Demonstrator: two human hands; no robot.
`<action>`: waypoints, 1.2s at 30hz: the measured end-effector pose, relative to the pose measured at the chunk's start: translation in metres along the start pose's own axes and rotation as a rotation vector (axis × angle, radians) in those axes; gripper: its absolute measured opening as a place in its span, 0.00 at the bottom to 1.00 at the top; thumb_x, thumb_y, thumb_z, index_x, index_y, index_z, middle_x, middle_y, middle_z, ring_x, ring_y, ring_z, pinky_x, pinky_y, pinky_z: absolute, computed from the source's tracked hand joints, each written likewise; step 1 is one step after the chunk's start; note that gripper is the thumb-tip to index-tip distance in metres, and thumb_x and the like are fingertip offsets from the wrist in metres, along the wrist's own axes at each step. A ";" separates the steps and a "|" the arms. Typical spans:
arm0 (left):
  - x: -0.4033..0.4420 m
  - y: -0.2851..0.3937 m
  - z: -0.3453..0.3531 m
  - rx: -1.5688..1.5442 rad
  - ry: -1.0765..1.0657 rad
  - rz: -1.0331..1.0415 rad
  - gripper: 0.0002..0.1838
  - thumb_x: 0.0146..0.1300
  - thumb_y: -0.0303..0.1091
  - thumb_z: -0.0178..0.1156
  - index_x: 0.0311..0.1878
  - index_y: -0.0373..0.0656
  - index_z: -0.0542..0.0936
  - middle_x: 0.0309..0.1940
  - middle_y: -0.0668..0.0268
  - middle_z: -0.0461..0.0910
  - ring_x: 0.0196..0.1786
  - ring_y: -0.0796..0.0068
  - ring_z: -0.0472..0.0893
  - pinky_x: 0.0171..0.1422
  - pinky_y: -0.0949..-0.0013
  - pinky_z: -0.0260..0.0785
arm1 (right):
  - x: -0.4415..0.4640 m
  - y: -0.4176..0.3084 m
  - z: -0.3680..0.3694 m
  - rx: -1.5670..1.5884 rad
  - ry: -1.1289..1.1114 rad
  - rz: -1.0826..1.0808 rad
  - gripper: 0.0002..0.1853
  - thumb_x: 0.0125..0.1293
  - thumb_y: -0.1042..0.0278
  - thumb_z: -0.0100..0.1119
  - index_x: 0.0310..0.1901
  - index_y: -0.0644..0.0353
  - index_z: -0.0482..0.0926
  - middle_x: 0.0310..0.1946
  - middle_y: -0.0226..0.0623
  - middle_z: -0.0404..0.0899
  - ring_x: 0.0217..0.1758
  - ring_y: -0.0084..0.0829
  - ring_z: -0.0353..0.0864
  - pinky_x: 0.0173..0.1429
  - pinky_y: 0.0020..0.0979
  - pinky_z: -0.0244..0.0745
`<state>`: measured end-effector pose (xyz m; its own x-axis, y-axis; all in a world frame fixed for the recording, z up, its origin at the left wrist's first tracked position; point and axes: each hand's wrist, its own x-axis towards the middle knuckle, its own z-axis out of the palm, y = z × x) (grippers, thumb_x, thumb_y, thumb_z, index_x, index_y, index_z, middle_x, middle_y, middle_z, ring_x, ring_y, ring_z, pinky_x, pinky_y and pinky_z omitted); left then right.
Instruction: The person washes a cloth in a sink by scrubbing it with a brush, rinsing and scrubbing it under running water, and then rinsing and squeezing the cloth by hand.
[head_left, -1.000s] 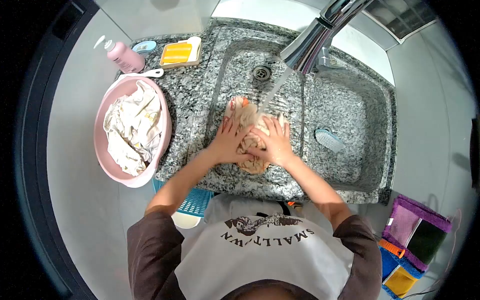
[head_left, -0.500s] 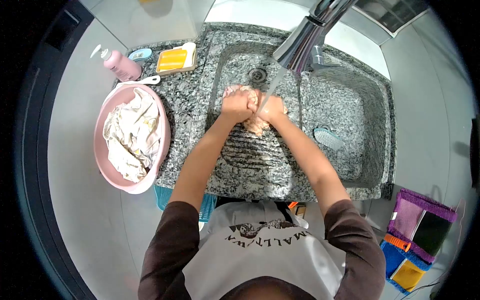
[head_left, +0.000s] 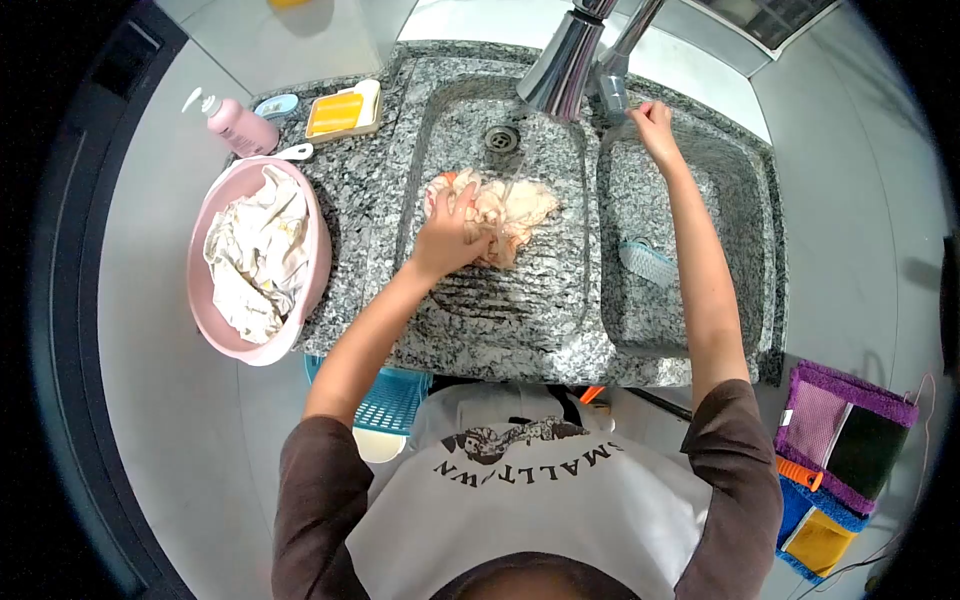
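Observation:
A wet, cream-coloured cloth (head_left: pixel 520 208) with orange-red patches lies bunched on the ridged washboard of the left granite basin. My left hand (head_left: pixel 447 238) grips its left side, fingers over the folds and thumb near the lower edge. Farther right, my right hand (head_left: pixel 654 133) is closed at the tap's lever, which the fingers mostly hide. The chrome tap (head_left: pixel 562 70) hangs over the basin's far side, and only a faint trace of water shows beneath it. Behind the cloth is the round drain (head_left: pixel 502 139).
Left of the sink stands a pink tub (head_left: pixel 318 250) with white laundry (head_left: pixel 260 255). Beyond it are a pink pump bottle (head_left: pixel 240 127) and a dish with orange soap (head_left: pixel 336 113). A light-blue brush (head_left: pixel 648 262) lies in the right basin. Coloured cloths (head_left: pixel 845 440) hang at lower right.
My right hand has left the cloth and moved right and away from me to the tap lever. The cloth has spread out under my left hand, and the water stream has nearly vanished.

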<state>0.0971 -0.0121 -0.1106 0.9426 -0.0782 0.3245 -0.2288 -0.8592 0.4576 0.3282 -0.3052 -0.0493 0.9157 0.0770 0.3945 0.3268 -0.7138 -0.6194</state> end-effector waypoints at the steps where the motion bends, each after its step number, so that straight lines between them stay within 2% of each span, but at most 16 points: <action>1: -0.002 0.000 0.000 -0.030 0.039 0.040 0.38 0.47 0.44 0.66 0.61 0.41 0.62 0.51 0.51 0.64 0.47 0.51 0.74 0.45 0.59 0.72 | -0.003 -0.004 -0.007 0.054 -0.132 0.031 0.16 0.54 0.57 0.56 0.30 0.66 0.71 0.29 0.45 0.72 0.37 0.39 0.69 0.45 0.35 0.66; 3: -0.013 0.014 -0.019 -0.066 -0.088 -0.048 0.37 0.49 0.43 0.65 0.59 0.40 0.61 0.55 0.49 0.60 0.52 0.47 0.70 0.50 0.57 0.69 | -0.030 -0.016 0.001 0.151 -0.231 0.067 0.14 0.56 0.59 0.54 0.33 0.63 0.73 0.27 0.42 0.77 0.30 0.37 0.76 0.37 0.35 0.70; 6: -0.024 0.010 -0.023 -0.099 -0.103 -0.086 0.31 0.47 0.37 0.66 0.54 0.40 0.65 0.53 0.51 0.62 0.53 0.48 0.69 0.51 0.57 0.68 | -0.119 -0.099 0.023 -0.034 -0.665 0.000 0.22 0.55 0.48 0.56 0.42 0.59 0.75 0.39 0.43 0.77 0.43 0.41 0.78 0.48 0.40 0.72; 7: -0.026 0.005 -0.021 -0.094 -0.099 -0.087 0.31 0.47 0.37 0.66 0.54 0.40 0.65 0.53 0.51 0.62 0.53 0.48 0.69 0.51 0.57 0.68 | -0.145 -0.114 0.038 -0.096 -0.668 -0.124 0.27 0.51 0.45 0.58 0.45 0.59 0.73 0.43 0.46 0.75 0.46 0.42 0.76 0.48 0.39 0.72; 13: -0.024 -0.009 -0.012 0.005 -0.166 0.071 0.25 0.47 0.28 0.57 0.53 0.40 0.68 0.43 0.54 0.70 0.51 0.53 0.70 0.51 0.59 0.67 | -0.150 -0.122 0.106 -0.249 -0.442 -0.094 0.21 0.60 0.52 0.50 0.47 0.60 0.72 0.43 0.52 0.74 0.45 0.45 0.76 0.49 0.39 0.72; 17: -0.021 -0.009 -0.017 0.016 -0.174 0.042 0.14 0.50 0.28 0.52 0.43 0.43 0.76 0.34 0.55 0.73 0.42 0.54 0.73 0.48 0.58 0.68 | -0.090 -0.112 0.082 0.230 -0.290 0.299 0.15 0.63 0.61 0.46 0.45 0.61 0.74 0.39 0.49 0.76 0.43 0.48 0.77 0.49 0.42 0.71; 18: -0.023 -0.007 -0.023 0.018 -0.171 0.045 0.14 0.50 0.28 0.52 0.43 0.43 0.76 0.34 0.55 0.73 0.42 0.54 0.73 0.48 0.58 0.68 | -0.073 -0.089 0.090 0.245 -0.238 0.229 0.14 0.63 0.63 0.45 0.45 0.60 0.74 0.40 0.48 0.77 0.43 0.46 0.77 0.49 0.40 0.71; 21: -0.031 0.008 -0.053 -0.036 -0.277 0.098 0.11 0.49 0.30 0.54 0.37 0.42 0.78 0.31 0.57 0.74 0.38 0.54 0.74 0.46 0.59 0.69 | -0.029 -0.064 0.084 0.358 -0.184 0.153 0.13 0.65 0.66 0.43 0.47 0.58 0.73 0.42 0.45 0.77 0.45 0.40 0.77 0.51 0.36 0.69; 24: -0.035 0.014 -0.085 -0.194 -0.726 0.020 0.18 0.46 0.34 0.63 0.42 0.42 0.78 0.34 0.56 0.74 0.40 0.58 0.75 0.47 0.61 0.67 | -0.015 -0.079 0.064 0.474 -0.317 0.096 0.14 0.67 0.67 0.40 0.50 0.61 0.71 0.43 0.41 0.77 0.47 0.34 0.75 0.53 0.32 0.67; 25: -0.031 0.011 -0.084 -0.193 -0.727 0.021 0.18 0.46 0.34 0.63 0.42 0.42 0.78 0.34 0.56 0.74 0.40 0.58 0.75 0.47 0.61 0.67 | -0.012 -0.085 0.061 0.492 -0.376 0.027 0.15 0.67 0.67 0.39 0.51 0.62 0.70 0.43 0.39 0.77 0.47 0.33 0.75 0.53 0.31 0.67; 27: -0.014 0.001 -0.079 -0.296 -0.445 0.028 0.27 0.45 0.34 0.65 0.52 0.40 0.73 0.41 0.53 0.72 0.47 0.59 0.73 0.54 0.61 0.65 | -0.046 -0.146 0.019 0.642 -0.562 0.127 0.15 0.66 0.68 0.38 0.49 0.64 0.72 0.43 0.39 0.77 0.47 0.33 0.76 0.53 0.31 0.67; 28: 0.003 -0.001 -0.074 -0.260 -0.232 0.018 0.31 0.45 0.35 0.65 0.56 0.39 0.70 0.45 0.52 0.71 0.50 0.60 0.72 0.57 0.61 0.63 | -0.043 -0.136 0.029 0.519 -0.678 -0.143 0.15 0.65 0.71 0.38 0.48 0.63 0.73 0.43 0.41 0.78 0.47 0.33 0.77 0.54 0.31 0.68; 31: 0.063 0.017 -0.067 -0.239 0.142 0.103 0.36 0.46 0.38 0.66 0.60 0.39 0.65 0.58 0.51 0.65 0.58 0.61 0.68 0.62 0.61 0.60 | -0.055 -0.151 0.031 0.360 -0.789 -0.391 0.16 0.64 0.68 0.43 0.52 0.57 0.74 0.46 0.40 0.77 0.49 0.33 0.75 0.56 0.31 0.68; 33: 0.096 0.018 -0.068 -0.233 -0.014 0.293 0.31 0.46 0.40 0.67 0.53 0.39 0.70 0.52 0.53 0.71 0.53 0.64 0.72 0.58 0.63 0.64 | -0.063 -0.161 0.025 0.300 -0.833 -0.404 0.16 0.63 0.68 0.47 0.52 0.54 0.74 0.44 0.37 0.78 0.46 0.31 0.77 0.54 0.31 0.70; 34: 0.104 0.022 -0.072 -0.299 -0.272 0.134 0.20 0.47 0.37 0.66 0.42 0.38 0.75 0.34 0.60 0.78 0.40 0.67 0.78 0.47 0.65 0.70 | -0.064 -0.162 0.019 0.335 -0.810 -0.442 0.15 0.62 0.68 0.48 0.51 0.55 0.75 0.41 0.38 0.79 0.43 0.31 0.78 0.52 0.32 0.70; 36: 0.110 0.017 -0.073 -0.345 -0.360 0.071 0.16 0.47 0.34 0.65 0.39 0.38 0.76 0.28 0.63 0.77 0.34 0.69 0.78 0.42 0.67 0.70 | -0.072 -0.162 0.006 0.366 -0.785 -0.477 0.15 0.61 0.68 0.49 0.50 0.56 0.75 0.39 0.39 0.79 0.41 0.32 0.78 0.50 0.32 0.71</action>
<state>0.1792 0.0018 -0.0064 0.9320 -0.3521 0.0859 -0.3047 -0.6329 0.7117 0.2111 -0.1904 0.0188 0.5210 0.8350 0.1771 0.6329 -0.2387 -0.7365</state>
